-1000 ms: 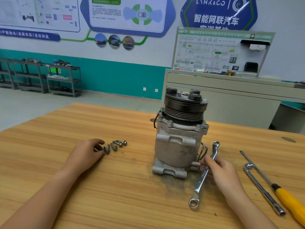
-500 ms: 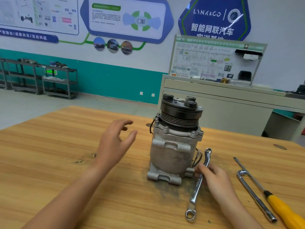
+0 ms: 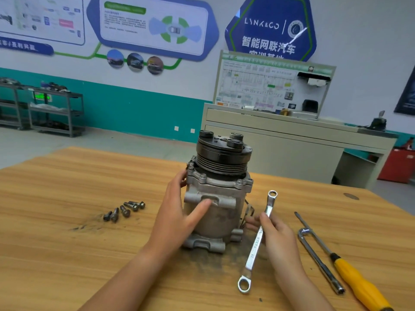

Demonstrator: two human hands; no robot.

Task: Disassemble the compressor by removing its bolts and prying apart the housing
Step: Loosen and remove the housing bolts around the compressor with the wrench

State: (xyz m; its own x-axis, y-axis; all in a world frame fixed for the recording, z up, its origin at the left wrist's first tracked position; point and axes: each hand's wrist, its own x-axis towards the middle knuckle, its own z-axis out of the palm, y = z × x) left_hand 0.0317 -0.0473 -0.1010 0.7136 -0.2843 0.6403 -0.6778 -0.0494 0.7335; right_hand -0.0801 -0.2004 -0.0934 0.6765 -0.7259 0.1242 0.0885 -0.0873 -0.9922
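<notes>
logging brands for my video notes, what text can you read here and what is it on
"LYNK&CO": blue wall sign.
"智能网联汽车": same sign, lower line.
"STEEL", it seems: stamped on the wrench.
Too blurred to read: posters, training board, blue banner.

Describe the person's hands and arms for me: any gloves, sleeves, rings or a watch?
No gloves: the left hand and the right hand are both bare. The left forearm and the right forearm are bare too, as far as the lower edge of the picture, so no sleeve or cuff shows. No ring, watch, bracelet or marking is visible on either side.
</notes>
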